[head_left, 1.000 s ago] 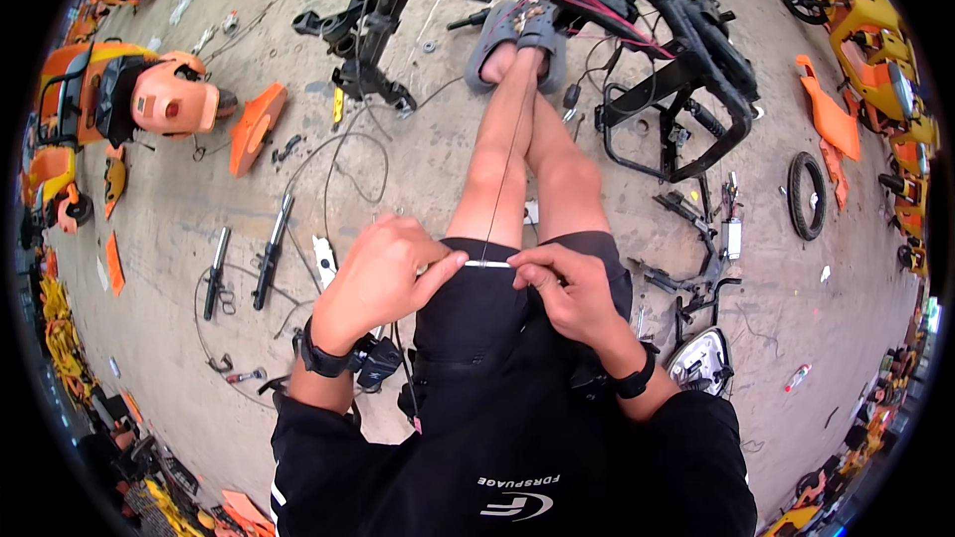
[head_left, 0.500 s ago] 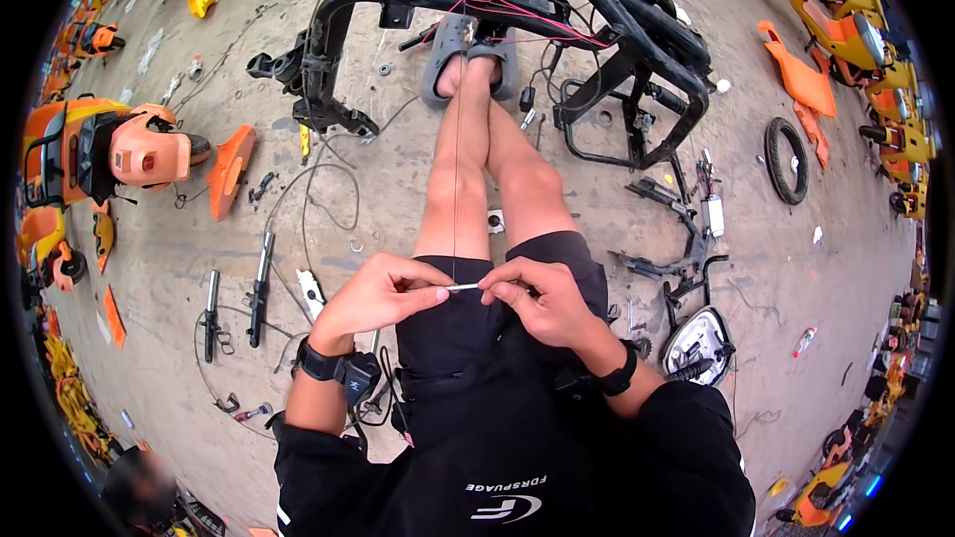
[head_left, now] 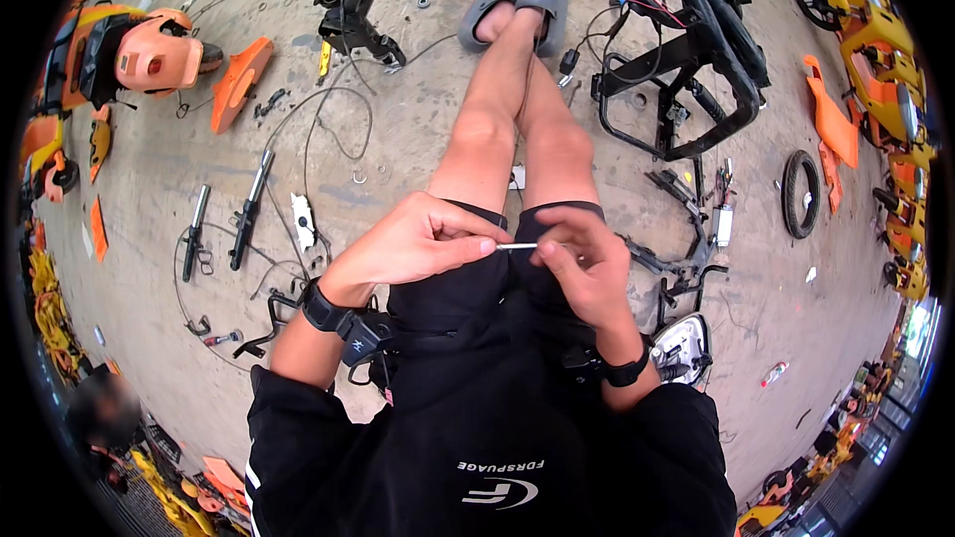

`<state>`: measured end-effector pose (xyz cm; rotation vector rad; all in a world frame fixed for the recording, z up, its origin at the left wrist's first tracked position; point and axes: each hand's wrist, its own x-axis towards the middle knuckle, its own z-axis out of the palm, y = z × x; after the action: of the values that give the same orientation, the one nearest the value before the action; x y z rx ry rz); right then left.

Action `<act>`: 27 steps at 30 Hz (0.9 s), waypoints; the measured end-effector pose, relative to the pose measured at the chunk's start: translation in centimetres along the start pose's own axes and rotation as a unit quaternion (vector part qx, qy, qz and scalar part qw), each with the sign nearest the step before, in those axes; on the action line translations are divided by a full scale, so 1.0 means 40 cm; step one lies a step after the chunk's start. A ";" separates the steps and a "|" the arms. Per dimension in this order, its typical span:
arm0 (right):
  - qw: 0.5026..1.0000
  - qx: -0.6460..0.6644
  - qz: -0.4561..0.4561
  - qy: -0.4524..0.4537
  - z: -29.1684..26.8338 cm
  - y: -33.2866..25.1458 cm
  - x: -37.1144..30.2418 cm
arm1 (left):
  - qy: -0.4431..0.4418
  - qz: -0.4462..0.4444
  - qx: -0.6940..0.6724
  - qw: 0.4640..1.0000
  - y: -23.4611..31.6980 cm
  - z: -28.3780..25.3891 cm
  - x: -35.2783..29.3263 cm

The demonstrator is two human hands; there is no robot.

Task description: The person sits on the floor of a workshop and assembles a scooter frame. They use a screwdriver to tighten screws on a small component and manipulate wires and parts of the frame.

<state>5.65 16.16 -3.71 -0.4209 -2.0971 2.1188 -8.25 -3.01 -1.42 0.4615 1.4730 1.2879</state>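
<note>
In front of my lap, a thin silvery metal rod point(head_left: 516, 247) lies nearly level between my hands. My left hand point(head_left: 430, 239) pinches its left end between thumb and fingers. At the other end, the thumb and a fingertip of my right hand point(head_left: 589, 264) close on the tip, while the other fingers are lifted and bent. A thin dark strand point(head_left: 524, 104) runs down along my legs toward the rod; how the two join cannot be made out.
A black scooter frame point(head_left: 686, 60) with red wires stands ahead. Two fork tubes point(head_left: 253, 209) and a cable lie left, near an orange panel point(head_left: 242, 85). Right are a tyre point(head_left: 800, 194), metal brackets and a white-and-black lamp housing point(head_left: 682, 350). Yellow scooters point(head_left: 885, 60) line the far right.
Both hands and the rod have come up and right in the picture. My right hand's fingers have lifted and spread more. The view has shifted, so the frame sits higher and farther right.
</note>
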 end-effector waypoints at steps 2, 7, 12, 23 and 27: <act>0.999 0.008 0.017 0.039 -0.022 -0.013 0.002 | 0.003 0.045 0.013 0.999 -0.002 0.007 0.001; 0.996 0.046 -0.015 0.076 -0.066 -0.033 0.016 | 0.010 0.024 0.046 0.999 0.008 0.016 0.015; 0.999 -0.011 -0.006 0.036 -0.041 -0.106 -0.016 | 0.021 0.020 0.052 0.998 0.008 0.035 0.017; 0.984 -0.158 -0.060 0.056 -0.018 -0.085 -0.002 | 0.076 0.065 0.151 0.983 0.013 0.056 -0.009; 0.977 -0.135 0.071 0.146 -0.120 -0.050 -0.032 | 0.092 0.106 0.180 0.974 0.025 0.069 -0.015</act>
<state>8.06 20.44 -1.57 -0.8804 -2.2341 1.7092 -5.96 -1.88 0.15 0.7704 1.8655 1.2553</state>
